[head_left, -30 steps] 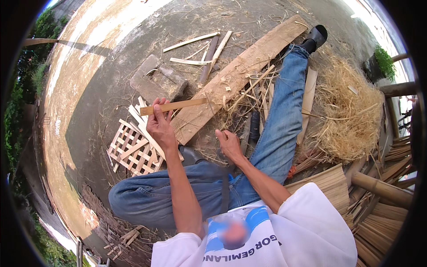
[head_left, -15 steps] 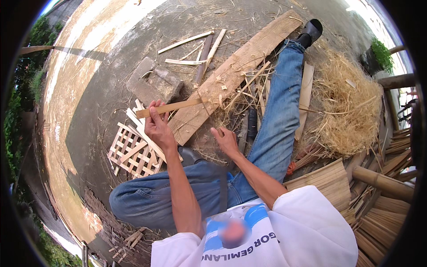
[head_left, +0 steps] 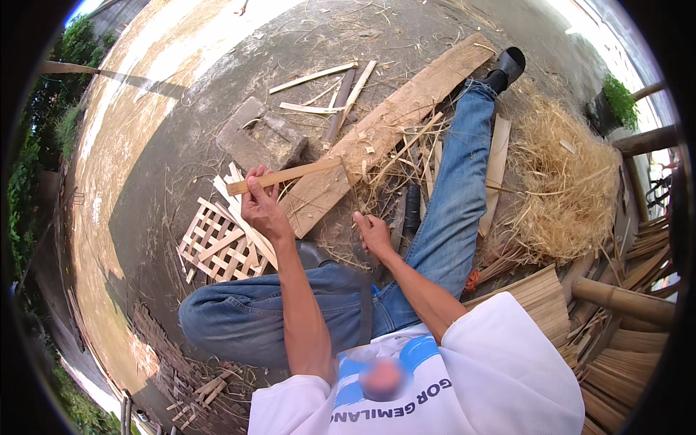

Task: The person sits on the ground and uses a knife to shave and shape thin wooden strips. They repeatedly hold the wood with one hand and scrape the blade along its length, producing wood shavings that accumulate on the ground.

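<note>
In the left hand [head_left: 265, 213]; a wooden strip [head_left: 304, 171]

A rough grey concrete floor [head_left: 163, 188] lies in shade at the centre-left. Strong sunlight bleaches its tan, white-blotched stretch [head_left: 116, 145] toward the upper left. Dark green leafy plants [head_left: 29, 152] line the left edge; a bushy bright-green plant [head_left: 620, 103] stands upper right, above a thick brown wooden pole [head_left: 645, 142].

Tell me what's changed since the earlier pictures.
The wooden strip in the left hand has tilted slightly, its far end swinging toward the picture's top. Nothing was visibly taken up or let go. The left hand's grip, the board, stone block and lattice stayed as they were.
</note>
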`<state>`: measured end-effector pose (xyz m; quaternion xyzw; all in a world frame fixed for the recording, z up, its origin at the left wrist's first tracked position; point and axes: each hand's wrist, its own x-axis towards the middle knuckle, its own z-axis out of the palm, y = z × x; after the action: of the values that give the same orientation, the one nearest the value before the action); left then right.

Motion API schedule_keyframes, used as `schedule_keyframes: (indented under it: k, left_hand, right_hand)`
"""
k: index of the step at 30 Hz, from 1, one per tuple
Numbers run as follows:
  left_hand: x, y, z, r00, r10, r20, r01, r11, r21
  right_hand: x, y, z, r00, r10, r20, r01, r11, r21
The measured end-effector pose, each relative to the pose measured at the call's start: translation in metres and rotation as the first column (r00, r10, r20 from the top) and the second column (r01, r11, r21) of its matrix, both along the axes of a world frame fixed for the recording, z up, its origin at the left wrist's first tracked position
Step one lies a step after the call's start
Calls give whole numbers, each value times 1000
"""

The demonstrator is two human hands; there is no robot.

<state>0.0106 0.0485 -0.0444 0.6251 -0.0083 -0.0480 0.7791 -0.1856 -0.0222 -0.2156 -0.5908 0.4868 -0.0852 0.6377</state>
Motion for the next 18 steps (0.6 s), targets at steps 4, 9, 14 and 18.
schedule_keyframes:
  k: [4, 9, 14, 18]
  left_hand:
    - [18, 27, -3, 996, 35, -85, -61, 943, -327]
    - [1, 16, -27, 931, -204, -302, 15, 850, -527]
    - [-22, 1, -1, 662, -514, -546, 411, 858, -309]
    - [-16, 4, 30, 734, -530, -425, 670, 665, 329]
  right_hand:
    - [14, -6, 66, 979, -73, 188, 8, 945, 328]
    - [64, -44, 139, 828, -140, 543, -4, 967, 256]
    - [97, -101, 186, 729, -67, 682, 66, 997, 27]
    - [99, -135, 209, 873, 312, 374, -145, 900, -411]
